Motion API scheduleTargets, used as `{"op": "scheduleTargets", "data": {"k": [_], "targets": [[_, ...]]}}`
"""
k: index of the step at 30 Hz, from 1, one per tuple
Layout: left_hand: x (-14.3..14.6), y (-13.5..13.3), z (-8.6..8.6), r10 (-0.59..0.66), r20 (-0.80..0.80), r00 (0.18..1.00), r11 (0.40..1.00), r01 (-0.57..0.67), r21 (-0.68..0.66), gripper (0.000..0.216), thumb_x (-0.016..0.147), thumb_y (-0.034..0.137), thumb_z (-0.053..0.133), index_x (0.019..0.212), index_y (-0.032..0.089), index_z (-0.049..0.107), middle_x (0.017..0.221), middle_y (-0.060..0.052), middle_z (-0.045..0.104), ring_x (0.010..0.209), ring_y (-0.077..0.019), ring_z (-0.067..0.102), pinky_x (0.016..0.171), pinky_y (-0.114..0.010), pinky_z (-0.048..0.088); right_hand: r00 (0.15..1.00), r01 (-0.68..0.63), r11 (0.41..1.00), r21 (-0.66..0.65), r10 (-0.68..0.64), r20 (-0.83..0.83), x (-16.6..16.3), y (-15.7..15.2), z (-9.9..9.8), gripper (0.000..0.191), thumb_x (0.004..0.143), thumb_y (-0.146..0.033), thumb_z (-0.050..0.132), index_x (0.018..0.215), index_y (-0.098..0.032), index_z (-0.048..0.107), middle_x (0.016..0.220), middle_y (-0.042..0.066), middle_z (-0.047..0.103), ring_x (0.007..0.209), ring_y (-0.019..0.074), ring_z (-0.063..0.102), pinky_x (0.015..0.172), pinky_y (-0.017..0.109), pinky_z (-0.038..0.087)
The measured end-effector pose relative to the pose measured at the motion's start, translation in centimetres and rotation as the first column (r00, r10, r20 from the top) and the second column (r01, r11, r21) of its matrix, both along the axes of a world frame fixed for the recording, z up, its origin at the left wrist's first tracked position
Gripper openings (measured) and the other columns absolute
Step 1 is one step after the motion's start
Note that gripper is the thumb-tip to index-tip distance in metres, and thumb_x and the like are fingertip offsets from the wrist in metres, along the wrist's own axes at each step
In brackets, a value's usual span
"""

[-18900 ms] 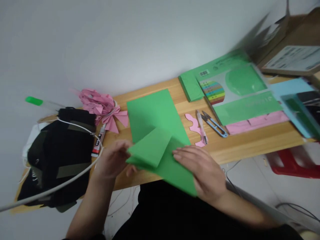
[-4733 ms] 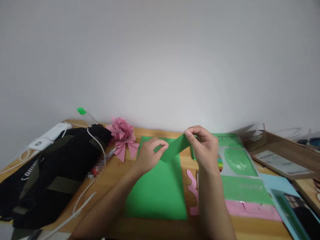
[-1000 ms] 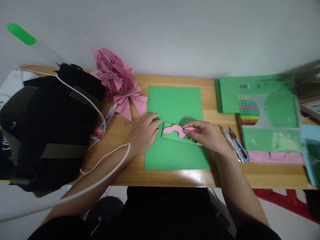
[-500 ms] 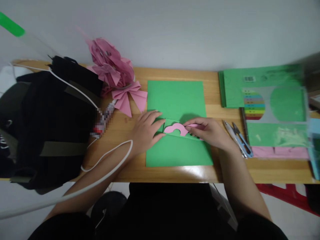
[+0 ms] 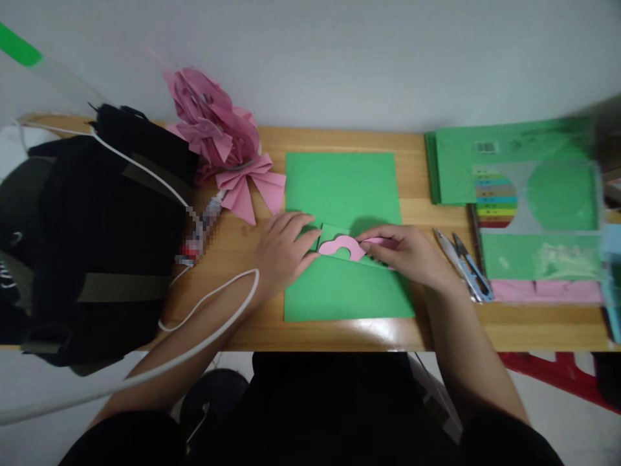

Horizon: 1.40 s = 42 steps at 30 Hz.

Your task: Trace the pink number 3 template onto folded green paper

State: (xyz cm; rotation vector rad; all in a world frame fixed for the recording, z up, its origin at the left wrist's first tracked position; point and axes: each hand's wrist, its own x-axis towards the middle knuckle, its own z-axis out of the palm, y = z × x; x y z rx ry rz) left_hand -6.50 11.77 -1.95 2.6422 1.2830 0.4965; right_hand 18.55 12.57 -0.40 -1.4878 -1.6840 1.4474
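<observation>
A wavy pink paper cutout (image 5: 343,243) with an arch in its middle lies over a narrow green paper strip (image 5: 334,230). Both rest on a large green sheet (image 5: 339,181). My right hand (image 5: 400,251) pinches the cutout near its middle between thumb and fingers, and covers part of its right half. Lying with fingers spread at the strip's left end, my left hand (image 5: 288,246) has thumb and forefinger tips close to the strip's edge. Whether those tips press on the strip I cannot tell.
Left stand a black bag (image 5: 130,233), a tube (image 5: 208,217), pink folded paper pieces (image 5: 218,129) and a white cable (image 5: 233,307) crossing my left forearm. Right lie blue-handled snips (image 5: 470,265), a pen-like tool (image 5: 453,259) and green paper packs (image 5: 538,252).
The view has shifted slightly. Both hands and the cutout stay almost in place, while a little more of the green strip's upper left corner shows above the cutout.
</observation>
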Motion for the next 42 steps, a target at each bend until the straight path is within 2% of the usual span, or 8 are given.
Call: {"op": "scheduleTargets", "data": {"k": [6, 13, 22, 29, 33, 36, 38, 42], "targets": [[0.0, -0.1, 0.0, -0.015, -0.001, 1.000, 0.999, 0.015, 0.040, 0.024, 0.090, 0.027, 0.062, 0.109, 0.013, 0.069, 0.118, -0.014, 0.064, 0.111, -0.0305, 0.055, 0.096, -0.047, 0.044, 1.000, 0.014, 1.000, -0.012, -0.013, 0.009, -0.1, 0.0, -0.2, 0.027, 0.077, -0.040, 0.067, 0.089, -0.017, 0.075, 0.075, 0.003, 0.071, 0.059, 0.0111, 0.057, 0.050, 0.023, 0.041], [-0.3, 0.0, 0.4, -0.146, -0.013, 0.989, 0.987, 0.146, 0.070, 0.019, 0.095, 0.023, 0.053, 0.093, 0.020, 0.072, 0.082, -0.005, 0.063, 0.079, -0.0204, 0.053, 0.073, -0.037, 0.043, 1.000, 0.003, 1.000, -0.016, -0.003, 0.009, -0.1, 0.1, -0.1, 0.026, 0.076, -0.040, 0.067, 0.087, -0.017, 0.075, 0.073, 0.003, 0.071, 0.058, 0.0105, 0.055, 0.049, 0.023, 0.039], [-0.3, 0.1, 0.0, -0.172, -0.017, 0.985, 0.983, 0.173, 0.066, 0.028, 0.098, 0.022, 0.047, 0.087, 0.022, 0.072, 0.075, -0.003, 0.061, 0.074, -0.0182, 0.052, 0.070, -0.035, 0.040, 1.000, 0.006, 1.000, -0.014, -0.005, 0.030, -0.2, -0.1, 0.4, 0.025, 0.076, -0.039, 0.068, 0.085, -0.018, 0.075, 0.074, 0.003, 0.072, 0.060, 0.0114, 0.058, 0.050, 0.023, 0.043], [0.1, 0.1, -0.5, -0.052, 0.067, 0.996, 0.998, 0.049, 0.038, 0.026, 0.093, 0.026, 0.057, 0.115, 0.014, 0.065, 0.102, -0.010, 0.066, 0.095, -0.0247, 0.059, 0.084, -0.040, 0.047, 0.951, 0.305, 0.944, 0.126, -0.309, 0.016, 0.5, 0.4, 0.9, 0.031, 0.078, -0.041, 0.067, 0.096, -0.016, 0.072, 0.077, 0.004, 0.068, 0.055, 0.0107, 0.054, 0.041, 0.022, 0.046], [0.7, 0.2, -0.9, 0.024, 0.096, 0.995, 0.999, -0.026, 0.020, 0.026, 0.091, 0.024, 0.060, 0.115, 0.015, 0.064, 0.105, -0.010, 0.066, 0.097, -0.0244, 0.059, 0.086, -0.040, 0.049, 0.950, 0.298, 0.952, 0.070, -0.302, 0.072, 0.9, 0.0, 1.3, 0.028, 0.076, -0.039, 0.068, 0.092, -0.016, 0.071, 0.072, 0.003, 0.066, 0.051, 0.0099, 0.052, 0.039, 0.021, 0.044], [0.9, 0.3, -1.0, 0.063, 0.079, 0.995, 0.997, -0.067, 0.039, 0.025, 0.091, 0.024, 0.059, 0.114, 0.016, 0.064, 0.104, -0.010, 0.066, 0.097, -0.0249, 0.060, 0.085, -0.041, 0.049, 0.947, 0.315, 0.949, 0.000, -0.314, 0.063, 0.8, -2.2, 1.3, 0.031, 0.077, -0.042, 0.067, 0.094, -0.017, 0.069, 0.076, 0.003, 0.068, 0.049, 0.0104, 0.053, 0.038, 0.023, 0.044], [1.1, 0.5, -1.0, 0.083, 0.064, 0.994, 0.995, -0.086, 0.050, 0.023, 0.091, 0.024, 0.059, 0.112, 0.016, 0.065, 0.103, -0.010, 0.066, 0.096, -0.0249, 0.060, 0.085, -0.041, 0.050, 0.931, 0.365, 0.931, 0.005, -0.365, 0.019, 0.4, -4.2, 1.0, 0.031, 0.077, -0.043, 0.067, 0.094, -0.017, 0.069, 0.079, 0.005, 0.070, 0.058, 0.0139, 0.060, 0.046, 0.025, 0.049], [1.8, 0.3, -0.5, 0.104, 0.033, 0.994, 0.991, -0.106, 0.080, 0.025, 0.090, 0.024, 0.061, 0.114, 0.015, 0.064, 0.105, -0.010, 0.066, 0.097, -0.0254, 0.061, 0.084, -0.040, 0.049, 0.837, 0.546, 0.837, 0.046, -0.543, -0.067, -0.2, -7.7, 0.1, 0.031, 0.074, -0.045, 0.071, 0.091, -0.019, 0.067, 0.077, 0.006, 0.073, 0.070, 0.0181, 0.067, 0.063, 0.031, 0.055]]}}
